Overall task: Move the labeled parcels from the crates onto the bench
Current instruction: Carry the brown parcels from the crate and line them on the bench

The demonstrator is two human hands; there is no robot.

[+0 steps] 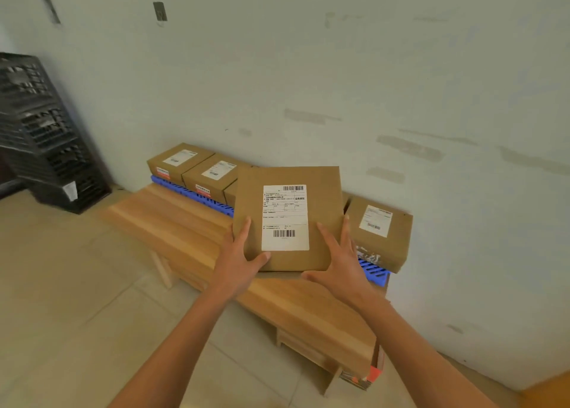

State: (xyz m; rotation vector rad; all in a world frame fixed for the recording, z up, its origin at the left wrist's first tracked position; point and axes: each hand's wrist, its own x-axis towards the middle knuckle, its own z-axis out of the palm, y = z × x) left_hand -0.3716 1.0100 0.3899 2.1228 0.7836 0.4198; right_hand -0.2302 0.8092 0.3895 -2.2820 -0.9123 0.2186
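Black crates [46, 136] stand stacked by the wall at far left, on the floor. To their right runs the wooden bench [172, 219], with a blue mat [191, 193] along its back edge and labeled parcels in a row on it — one [179, 161], then a second [212, 173] touching it. The left hand [239, 259] grips the lower left corner of the held parcel [288, 219], thumb curled over its face, fingers along the side. That parcel sits tilted above the bench, label up, between both hands. The right hand [337, 261] holds its lower right corner, fingers spread on the face, thumb under the near edge. A last parcel [381, 232] lies just beside it — on the mat by the wall.
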